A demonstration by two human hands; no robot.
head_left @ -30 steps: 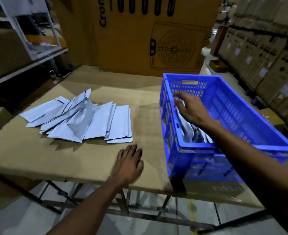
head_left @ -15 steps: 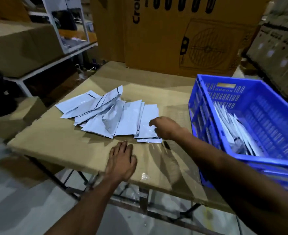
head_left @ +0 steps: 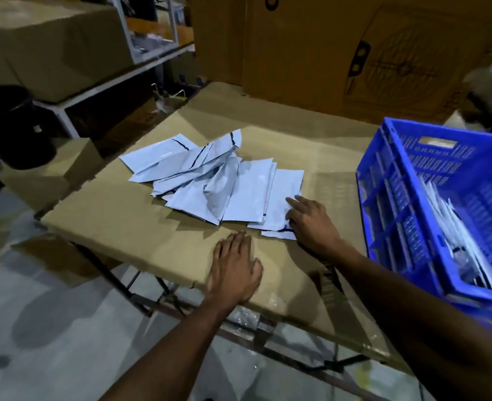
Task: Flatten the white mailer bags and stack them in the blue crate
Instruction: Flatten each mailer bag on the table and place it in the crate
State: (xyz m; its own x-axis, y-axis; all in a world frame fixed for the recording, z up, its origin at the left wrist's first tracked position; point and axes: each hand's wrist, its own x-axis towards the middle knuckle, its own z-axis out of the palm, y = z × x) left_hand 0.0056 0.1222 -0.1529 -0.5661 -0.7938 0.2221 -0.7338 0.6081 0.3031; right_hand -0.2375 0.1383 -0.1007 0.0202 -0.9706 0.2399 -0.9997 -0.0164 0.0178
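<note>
Cardboard-topped table [head_left: 140,227] in warehouse. White mailer bags [head_left: 210,183] fanned in loose pile mid-table. Right hand [head_left: 311,224] rests on nearest bag's edge, fingers extended. Left hand [head_left: 234,267] flat on tabletop, fingers spread. Blue crate [head_left: 398,204] at right, flattened bags inside.

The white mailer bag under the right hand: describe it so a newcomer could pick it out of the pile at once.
Start at the blue plastic crate on the right of the cardboard-covered table, then look left to the fan of white mailer bags. The wanted white mailer bag is the rightmost one, nearest the crate. Unlike its crumpled neighbours it lies flat, with the right hand touching it.
</note>
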